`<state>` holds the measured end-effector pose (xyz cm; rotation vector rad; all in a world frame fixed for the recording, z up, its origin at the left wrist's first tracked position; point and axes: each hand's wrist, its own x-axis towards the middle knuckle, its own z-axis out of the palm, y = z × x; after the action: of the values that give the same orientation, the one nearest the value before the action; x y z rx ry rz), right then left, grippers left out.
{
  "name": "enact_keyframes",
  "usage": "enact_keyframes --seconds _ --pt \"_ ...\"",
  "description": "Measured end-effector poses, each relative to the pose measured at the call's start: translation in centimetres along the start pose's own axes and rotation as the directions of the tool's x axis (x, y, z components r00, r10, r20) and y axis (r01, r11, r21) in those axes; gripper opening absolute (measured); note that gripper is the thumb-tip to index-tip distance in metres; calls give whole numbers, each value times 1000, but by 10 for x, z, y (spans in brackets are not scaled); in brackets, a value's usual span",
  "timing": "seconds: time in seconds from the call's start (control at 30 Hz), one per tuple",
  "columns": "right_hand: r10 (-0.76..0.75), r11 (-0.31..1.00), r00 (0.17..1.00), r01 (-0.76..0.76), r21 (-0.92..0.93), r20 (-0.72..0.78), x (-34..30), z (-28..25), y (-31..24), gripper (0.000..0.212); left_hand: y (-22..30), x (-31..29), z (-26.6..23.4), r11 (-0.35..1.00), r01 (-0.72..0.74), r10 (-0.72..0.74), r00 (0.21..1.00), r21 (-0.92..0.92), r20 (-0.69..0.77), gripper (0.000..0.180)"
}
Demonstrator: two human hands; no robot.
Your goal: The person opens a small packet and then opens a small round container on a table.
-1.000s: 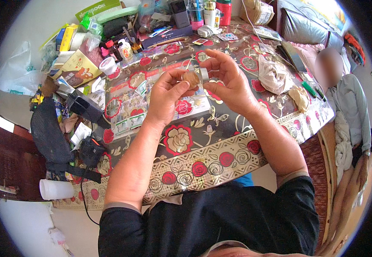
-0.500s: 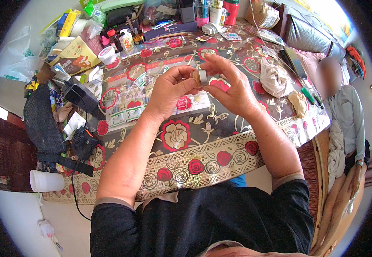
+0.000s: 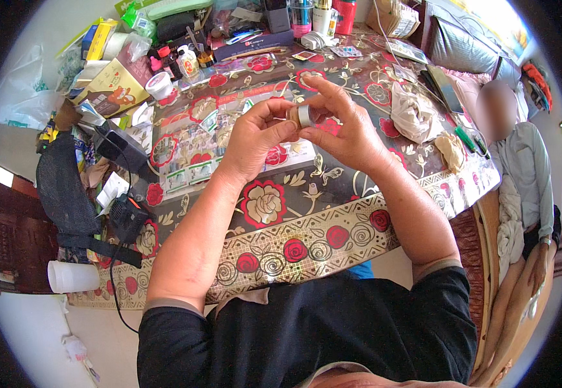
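Observation:
Above the middle of the table, my left hand (image 3: pixel 248 142) is closed, pinching a small round thing (image 3: pixel 304 116) between thumb and fingertips. It has a silver-grey band and a brownish side; whether it is a little jar or a roll of tape I cannot tell. My right hand (image 3: pixel 349 129) curves around its other side with thumb and fingers apart, the thumb tip close to its lower edge. Whether the right fingertips touch it is hard to see. Below my hands lies a clear flat packet (image 3: pixel 197 145) with printed pictures, on the flowered tablecloth (image 3: pixel 332 187).
Bottles (image 3: pixel 188 61), a white tub (image 3: pixel 159 85) and boxes crowd the back left. A black device (image 3: pixel 127 216) with a cable and a white cup (image 3: pixel 74 277) stand at the left. Right of my hands lies a crumpled white bag (image 3: pixel 416 113). Another person (image 3: pixel 525 174) is at the far right.
My right thumb and fingers have shifted slightly around the small round thing, which is turned a little. My left hand keeps its pinch. The whole view has moved slightly.

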<state>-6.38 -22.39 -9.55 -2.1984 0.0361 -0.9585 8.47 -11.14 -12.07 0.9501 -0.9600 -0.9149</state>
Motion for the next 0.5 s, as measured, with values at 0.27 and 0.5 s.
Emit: enact_keyframes --seconds 0.27,0.5 --pt "12 999 1000 -13 35 27 0 1 0 68 2 0 0 1000 -10 10 1000 8 -9 32" --pt "63 998 997 -63 -12 43 -1 -1 1 68 0 1 -1 997 -29 30 1000 66 -4 32"
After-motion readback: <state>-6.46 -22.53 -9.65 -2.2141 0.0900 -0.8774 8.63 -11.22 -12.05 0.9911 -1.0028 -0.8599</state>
